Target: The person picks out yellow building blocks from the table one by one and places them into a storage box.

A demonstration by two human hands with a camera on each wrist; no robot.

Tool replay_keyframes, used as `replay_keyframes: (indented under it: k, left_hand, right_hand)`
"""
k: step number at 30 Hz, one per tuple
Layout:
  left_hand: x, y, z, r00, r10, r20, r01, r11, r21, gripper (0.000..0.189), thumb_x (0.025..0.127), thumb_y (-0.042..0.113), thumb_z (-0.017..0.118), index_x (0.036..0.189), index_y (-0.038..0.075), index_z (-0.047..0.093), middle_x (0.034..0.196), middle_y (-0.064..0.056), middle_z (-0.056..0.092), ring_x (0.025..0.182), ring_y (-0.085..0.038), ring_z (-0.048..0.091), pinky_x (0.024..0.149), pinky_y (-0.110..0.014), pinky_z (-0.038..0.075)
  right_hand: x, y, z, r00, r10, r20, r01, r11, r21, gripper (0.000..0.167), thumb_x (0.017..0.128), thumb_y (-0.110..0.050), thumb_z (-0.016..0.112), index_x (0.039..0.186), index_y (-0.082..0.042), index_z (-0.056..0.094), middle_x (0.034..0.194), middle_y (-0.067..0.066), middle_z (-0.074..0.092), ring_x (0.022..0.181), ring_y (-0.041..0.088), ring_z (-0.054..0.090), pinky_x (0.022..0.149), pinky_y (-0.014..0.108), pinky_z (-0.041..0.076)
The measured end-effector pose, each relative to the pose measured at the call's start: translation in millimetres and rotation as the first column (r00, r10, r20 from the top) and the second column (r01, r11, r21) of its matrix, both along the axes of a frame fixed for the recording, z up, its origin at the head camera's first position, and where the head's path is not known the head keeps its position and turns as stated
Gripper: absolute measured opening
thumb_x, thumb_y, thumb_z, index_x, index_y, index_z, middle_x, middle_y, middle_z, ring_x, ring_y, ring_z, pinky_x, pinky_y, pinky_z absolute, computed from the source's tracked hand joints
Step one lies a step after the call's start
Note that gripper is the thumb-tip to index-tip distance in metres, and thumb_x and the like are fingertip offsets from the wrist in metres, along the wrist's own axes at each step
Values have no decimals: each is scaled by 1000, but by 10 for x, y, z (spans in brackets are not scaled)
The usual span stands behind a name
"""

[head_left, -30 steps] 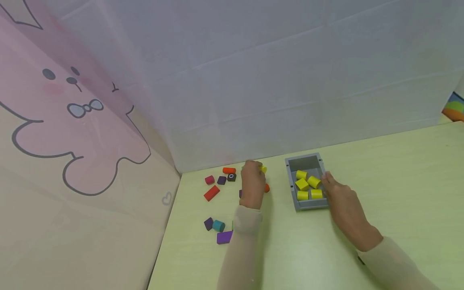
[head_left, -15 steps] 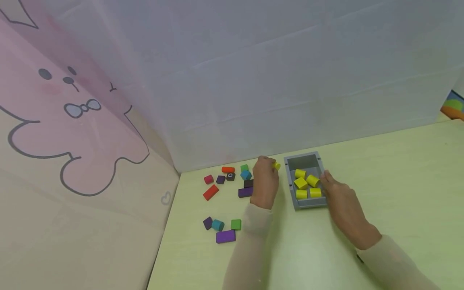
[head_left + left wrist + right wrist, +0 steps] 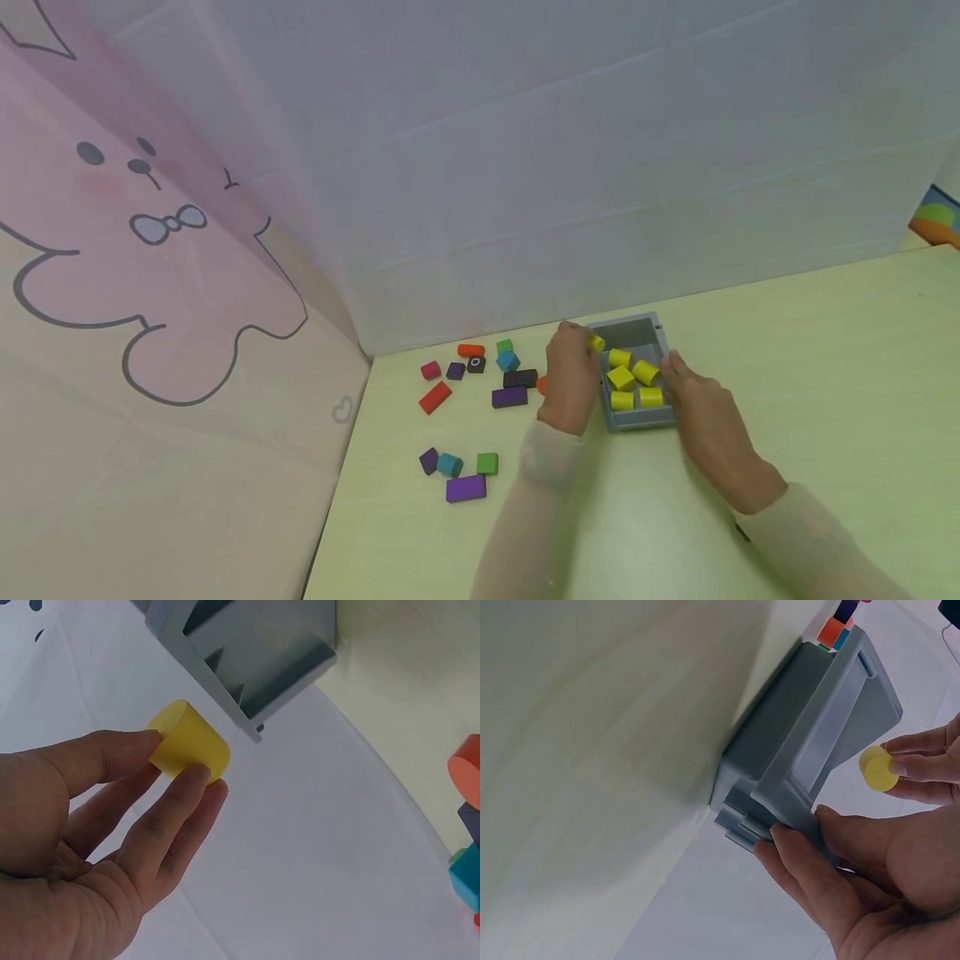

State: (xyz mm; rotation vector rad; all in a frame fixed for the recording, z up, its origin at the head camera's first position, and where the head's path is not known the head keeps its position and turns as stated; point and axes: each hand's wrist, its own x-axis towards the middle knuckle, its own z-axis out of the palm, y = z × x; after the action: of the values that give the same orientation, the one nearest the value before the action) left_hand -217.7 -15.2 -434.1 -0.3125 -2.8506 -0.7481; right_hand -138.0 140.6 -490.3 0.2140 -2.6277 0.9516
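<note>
Between thumb and fingers my left hand (image 3: 572,379) pinches a yellow cylinder block (image 3: 189,742), held up at the left rim of a grey plastic bin (image 3: 641,423). Inside the bin lie several yellow blocks (image 3: 621,379), mostly cylinders, grouped toward the near end. My right hand (image 3: 712,425) grips the bin's right wall, thumb at the rim and fingers on the outside, as the right wrist view shows. In that view the yellow cylinder hangs beside the bin's opening, apart from its wall.
Left of the bin are scattered loose blocks: a red one (image 3: 435,397), a black one (image 3: 520,378), purple ones (image 3: 510,397), an orange one partly behind the left hand, and a nearer group with a green cube (image 3: 487,464). A white curtain (image 3: 600,208) hangs behind the table.
My left hand has moved right with the yellow cylinder, from among the loose blocks to the bin's left rim. The right hand keeps its grip on the bin.
</note>
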Motion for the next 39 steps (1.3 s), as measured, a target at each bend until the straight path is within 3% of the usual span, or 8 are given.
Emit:
replay_keyframes:
  k: [5,8,15,19,23,32,39]
  left_hand:
    - [5,76,-17,1000,-22,-2,22,1000,-6,21,95,-10,66,101,2,82,100,-7,70,90,-17,67,82,-21,58]
    - [16,125,-45,999,-40,-8,40,999,-16,21,95,-10,66,102,1,82,99,-7,71,92,-17,68,80,-20,57]
    - [12,233,-120,998,-58,-11,57,997,-49,22,94,-9,67,106,1,82,100,-8,72,94,-18,70,79,-18,57]
    - [-12,293,-151,998,-62,27,63,998,-27,20,94,-8,70,106,1,82,97,-7,70,86,-13,66,74,-17,55]
    - [-27,349,-177,997,-56,62,57,998,-13,19,93,-8,70,104,1,82,95,-4,68,82,-10,60,71,-16,53]
    - [-53,436,-238,994,-50,95,54,998,-42,20,97,-4,68,110,2,81,102,-4,71,95,-13,67,81,-19,57]
    - [-98,498,-284,996,-56,70,66,987,-147,16,94,-1,73,105,6,83,96,1,71,90,-10,64,75,-17,53]
  right_hand:
    - [-2,4,-13,1000,-7,15,7,1000,0,45,93,18,64,137,19,56,141,40,53,52,32,65,47,37,56]
    - [4,5,-12,1000,-5,16,5,1000,-3,45,93,17,64,137,19,56,141,40,53,62,41,70,50,42,58]
    - [8,2,1,1000,-7,-11,7,1000,5,44,91,18,67,134,19,59,139,40,56,62,41,70,49,42,58]
    - [4,-1,0,999,-19,-28,19,1000,10,43,91,18,67,134,18,61,137,39,57,73,50,72,54,48,60]
    - [-8,-8,-6,999,-31,-34,32,999,28,42,92,18,64,134,17,61,136,39,58,74,52,71,52,50,59]
    - [-22,-23,-41,997,-47,-60,50,998,49,39,93,19,61,131,17,63,133,38,61,82,57,70,57,57,59]
    - [-30,-29,-29,997,-54,-54,58,996,65,38,93,19,60,131,16,64,134,37,61,79,57,70,56,57,59]
